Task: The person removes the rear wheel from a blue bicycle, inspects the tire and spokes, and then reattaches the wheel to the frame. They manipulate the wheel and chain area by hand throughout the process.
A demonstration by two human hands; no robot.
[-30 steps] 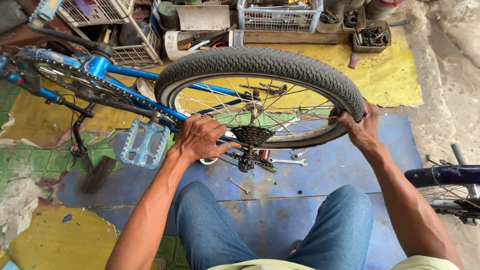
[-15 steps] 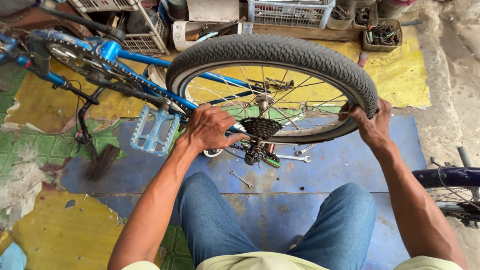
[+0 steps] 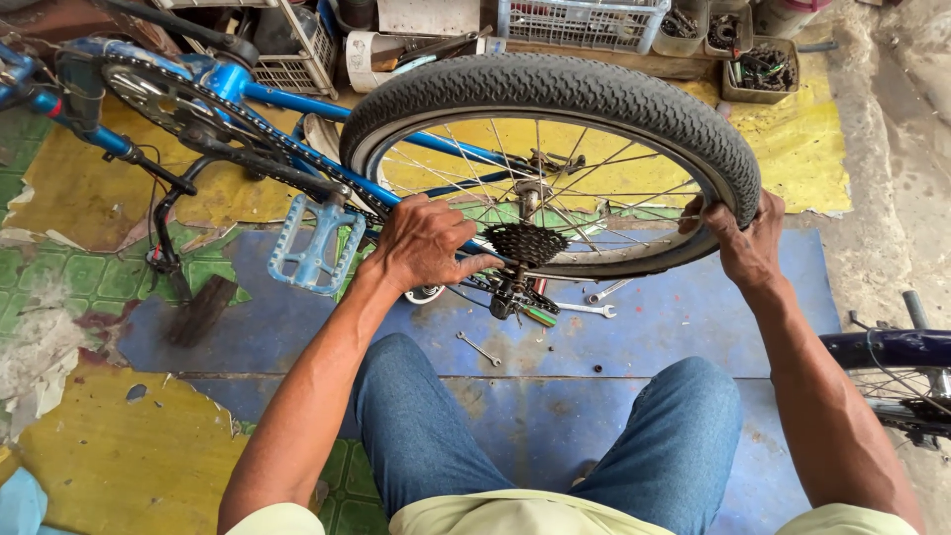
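Left hand closed over the rim beside the black cog cluster, fingertips pointing at the cogs, possibly touching. Right hand clamped on the tyre of the rear wheel, held upright against the blue bike frame. Could pinch fingers in spokes or chain if turned. Could tread on loose spanners below.

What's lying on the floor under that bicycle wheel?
Under the rear wheel, spanners lie on the blue mat. The left hand and gear cluster cover whatever lies beneath them.
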